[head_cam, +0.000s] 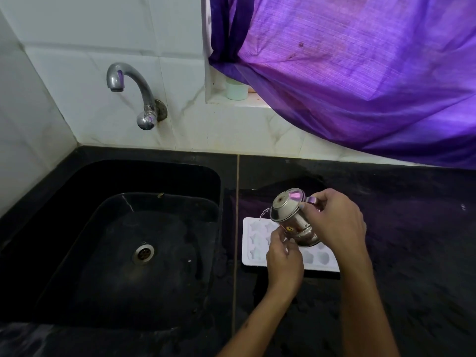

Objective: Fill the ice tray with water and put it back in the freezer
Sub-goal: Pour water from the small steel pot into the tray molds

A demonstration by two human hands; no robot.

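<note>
Across the upper right, from 12 to 3 o'clock, a purple curtain [360,73] hangs over the tiled wall; no freezer is in sight. At 8 o'clock, black sink [64,228] set into the dark counter [412,228], its basin wet-looking, drain [143,253] near centre. At 10 o'clock, chrome tap [134,94] on the wall, no water seen running from it. Right of the sink, at about 5 o'clock from frame centre, white ice tray [255,243] lies flat on the counter, star-shaped cells showing; the hands and pot hide its middle. Right hand [334,222] holds the handle of a small steel lidded pot [291,217], fingers curled round it, pot tipped toward 9 o'clock above the tray. Left hand [283,261] sits under the pot at 6 o'clock of it, fingertips touching its lower side, steadying; whether it truly pinches anything I cannot tell. A thin stream of water [264,213] leaves the spout and falls toward the tray's far-left cells. Judgement: filling is under way, likely early to midway. Cells on the near row look faintly glossy, but levels are too hard to read. Left to do: finish the remaining cells, set the pot down, carry the tray level to the freezer.
</note>
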